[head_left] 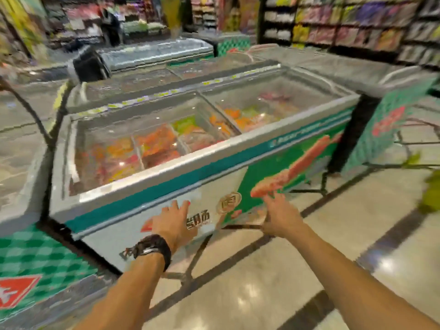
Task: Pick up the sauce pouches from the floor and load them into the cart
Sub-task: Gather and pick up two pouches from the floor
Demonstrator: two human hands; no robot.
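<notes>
Glossy tiled floor, chest freezer, shelves

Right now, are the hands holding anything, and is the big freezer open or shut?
left hand: open, fingers spread, holding nothing.
right hand: open, fingers spread, holding nothing.
chest freezer: glass top looks shut.
food packs: lying inside the freezer.
wristband: worn on the left wrist.
sauce pouches: none in view.

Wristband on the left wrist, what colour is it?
Black wristband, clearest in the head view.
</notes>
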